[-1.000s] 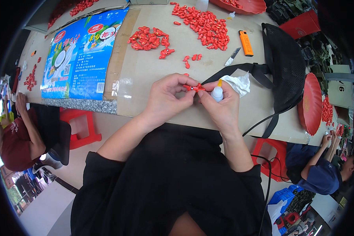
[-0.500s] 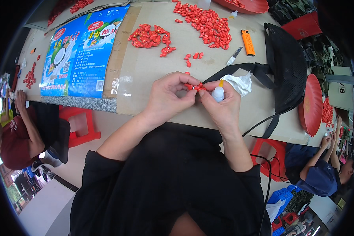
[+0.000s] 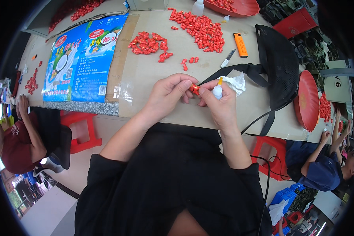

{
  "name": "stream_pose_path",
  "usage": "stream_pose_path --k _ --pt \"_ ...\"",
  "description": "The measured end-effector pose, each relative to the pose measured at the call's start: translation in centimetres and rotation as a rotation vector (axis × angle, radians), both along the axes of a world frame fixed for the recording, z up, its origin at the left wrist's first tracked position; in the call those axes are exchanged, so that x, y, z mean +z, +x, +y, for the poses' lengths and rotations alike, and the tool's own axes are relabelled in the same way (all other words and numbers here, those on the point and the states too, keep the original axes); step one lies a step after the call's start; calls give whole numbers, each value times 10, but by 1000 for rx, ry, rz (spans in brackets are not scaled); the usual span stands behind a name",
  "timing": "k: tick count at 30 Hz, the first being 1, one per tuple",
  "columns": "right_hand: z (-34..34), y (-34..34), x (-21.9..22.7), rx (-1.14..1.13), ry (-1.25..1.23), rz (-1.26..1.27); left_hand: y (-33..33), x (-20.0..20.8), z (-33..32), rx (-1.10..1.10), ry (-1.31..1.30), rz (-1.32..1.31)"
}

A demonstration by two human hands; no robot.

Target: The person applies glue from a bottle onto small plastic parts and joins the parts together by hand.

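Between the fingertips of my left hand [image 3: 165, 94] is a small glossy red figurine piece [image 3: 194, 89], held just above the near part of the table. My right hand [image 3: 223, 112] is closed round a small white dropper bottle [image 3: 217, 91] with a yellow tip pointing up. The thumb and fingertips of that hand also meet the right side of the red piece. Part of the piece is hidden by the fingers. Beyond my hands lie a few loose red pieces [image 3: 191, 60], a cluster of larger red ones [image 3: 146, 42] and a big pile of small ones [image 3: 202, 31].
A crumpled white tissue [image 3: 236, 84], a knife blade [image 3: 228, 58] and an orange lighter [image 3: 240, 45] lie on the right. Beside them are a black mesh bag [image 3: 279, 67] and a red scalloped tray [image 3: 306, 100]. Blue printed cardboard [image 3: 80, 59] covers the left. People sit at both sides.
The red piece has turned between my fingers from lying sideways to a steeper tilt. My fingertips have shifted on it. The dropper bottle stays in my right hand. The whole view has shifted slightly.
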State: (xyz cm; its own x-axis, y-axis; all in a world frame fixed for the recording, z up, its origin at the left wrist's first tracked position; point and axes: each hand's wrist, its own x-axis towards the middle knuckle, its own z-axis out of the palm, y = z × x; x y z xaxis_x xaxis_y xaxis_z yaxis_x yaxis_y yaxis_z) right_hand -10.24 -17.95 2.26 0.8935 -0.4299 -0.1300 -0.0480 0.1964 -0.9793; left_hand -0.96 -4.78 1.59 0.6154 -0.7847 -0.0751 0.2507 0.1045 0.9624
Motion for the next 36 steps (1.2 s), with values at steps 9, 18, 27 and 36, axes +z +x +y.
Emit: stream_pose_path --k 9,18,27,36 --pt "2 2 0 -23 -33 84 -2 1 -1 -37 26 21" --pt "0 1 -4 6 -103 70 -3 5 -2 -49 19 -5" --pt "1 -4 -2 -134 160 -110 29 39 -20 51 43 -230" --pt "-2 -6 -1 -65 91 -141 135 70 -159 354 258 -1651"
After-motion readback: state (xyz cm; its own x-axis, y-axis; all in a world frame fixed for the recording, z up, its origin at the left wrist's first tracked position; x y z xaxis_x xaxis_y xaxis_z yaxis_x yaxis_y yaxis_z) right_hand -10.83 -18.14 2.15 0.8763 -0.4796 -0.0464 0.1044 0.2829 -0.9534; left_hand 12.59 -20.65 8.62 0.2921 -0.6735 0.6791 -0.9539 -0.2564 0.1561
